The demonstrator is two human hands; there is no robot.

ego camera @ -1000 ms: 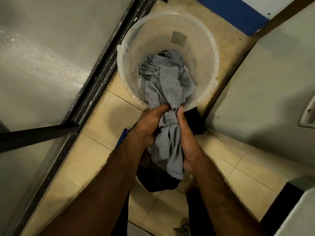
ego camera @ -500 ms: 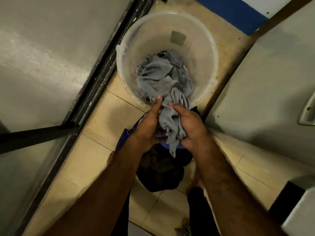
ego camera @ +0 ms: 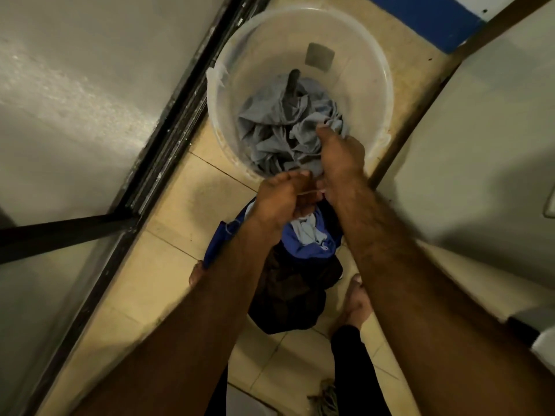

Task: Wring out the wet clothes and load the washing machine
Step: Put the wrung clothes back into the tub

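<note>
Grey wet cloth [ego camera: 279, 130] crumpled inside clear plastic bucket [ego camera: 378, 94], at 12 o'clock of frame centre. Right hand [ego camera: 341, 159] over bucket's near rim, fingers curled down onto cloth at its 4 o'clock edge; firm pinch or loose touch, cannot tell. Left hand [ego camera: 280, 199] just outside rim at 6 o'clock of bucket, fingers bent, touching right wrist; what it grips, cannot tell. Blue and dark clothes pile [ego camera: 303, 265] on tiled floor [ego camera: 168, 229] beneath hands. Bare feet beside pile.

Bucket [ego camera: 381, 94] mouth open above grey clothes [ego camera: 270, 136]; walls hem both sides.
</note>
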